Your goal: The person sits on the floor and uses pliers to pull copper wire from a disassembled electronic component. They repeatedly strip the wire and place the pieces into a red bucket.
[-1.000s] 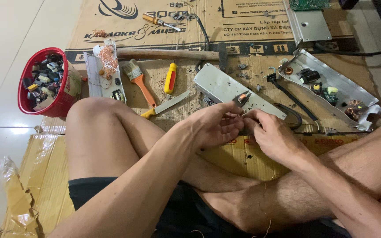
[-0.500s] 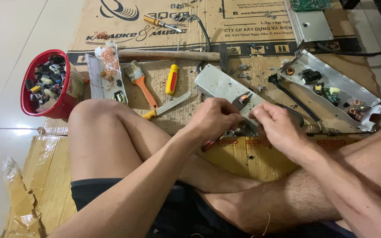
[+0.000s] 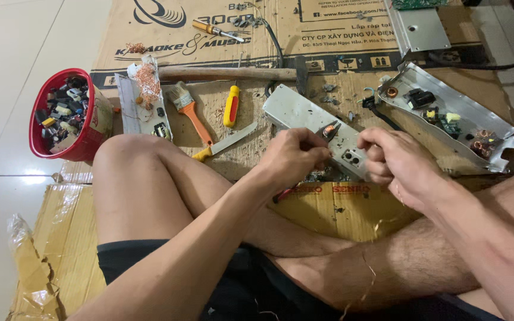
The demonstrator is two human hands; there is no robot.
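Observation:
My left hand [image 3: 295,157] is closed around red-handled pliers [image 3: 330,129], whose jaws pinch a small copper coil over a grey metal plate [image 3: 295,110]. My right hand [image 3: 391,163] is curled to the right of the plate's near end, fingertips pinched together close to the pliers; what it holds is too small to tell. Both hands hover above my crossed legs on the cardboard [image 3: 340,208].
A red bucket [image 3: 87,139] of small parts stands at left. A paintbrush [image 3: 188,110], yellow screwdriver [image 3: 231,106], knife [image 3: 227,142], hammer [image 3: 233,72] and another screwdriver [image 3: 215,30] lie on the cardboard. A metal chassis with components [image 3: 453,116] lies at right.
My right hand has pulled away to the right from my left hand. The left hand with the pliers stays over the grey plate.

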